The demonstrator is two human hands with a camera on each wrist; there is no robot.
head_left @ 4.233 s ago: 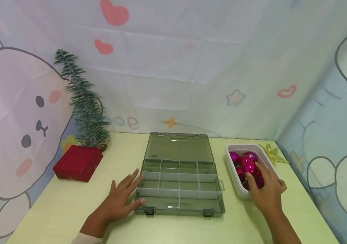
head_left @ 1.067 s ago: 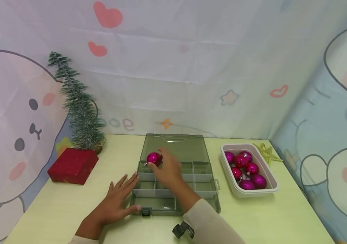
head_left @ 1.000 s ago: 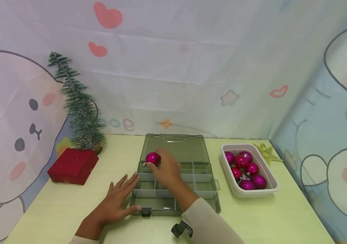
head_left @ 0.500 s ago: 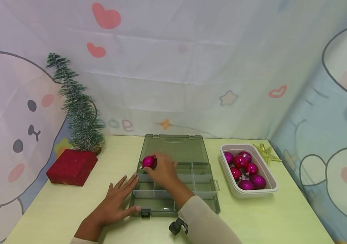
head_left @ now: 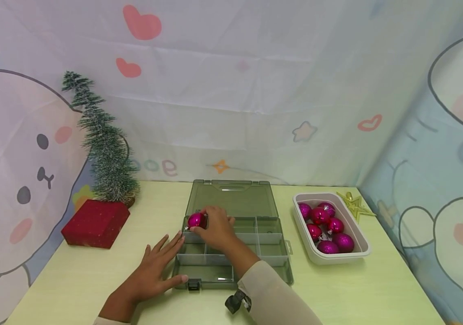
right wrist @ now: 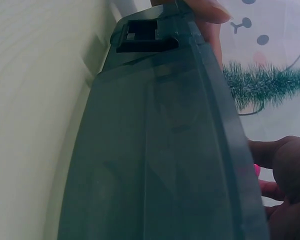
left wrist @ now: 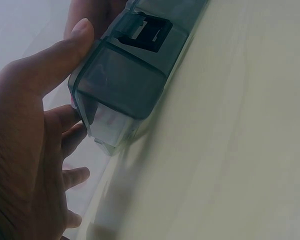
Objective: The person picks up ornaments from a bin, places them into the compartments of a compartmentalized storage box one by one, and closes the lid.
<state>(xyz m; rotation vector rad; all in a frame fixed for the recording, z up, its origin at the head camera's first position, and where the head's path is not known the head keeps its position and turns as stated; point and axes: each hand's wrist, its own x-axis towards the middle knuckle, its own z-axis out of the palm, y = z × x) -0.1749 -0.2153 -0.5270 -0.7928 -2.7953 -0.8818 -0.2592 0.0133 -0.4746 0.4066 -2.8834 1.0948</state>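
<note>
A smoky-green divided organizer box (head_left: 204, 272) stands with its lid (head_left: 233, 201) folded back. My right hand (head_left: 220, 230) pinches a shiny magenta Christmas ball (head_left: 196, 220) at the back-left compartment; I cannot tell whether the ball touches the floor there. In the right wrist view the box's front wall (right wrist: 155, 140) hides most of this, with only part of the right hand (right wrist: 290, 170) showing. With fingers spread, my left hand (head_left: 156, 268) rests against the box's left side. The left wrist view shows its thumb (left wrist: 72, 45) by the front corner, near a black latch (left wrist: 147, 32).
At the right, a white bin (head_left: 339, 259) holds several magenta balls (head_left: 343, 243). A gold star (head_left: 356, 207) lies behind it. A red velvety box (head_left: 95, 225) and a small frosted Christmas tree (head_left: 111, 158) stand at the left. A printed cloth (head_left: 255, 81) hangs behind the table.
My right hand has carried a ball from the white bin leftward to the organizer. Over the last second it has lowered the ball toward the back-left compartment. The left hand stays at the box's side.
</note>
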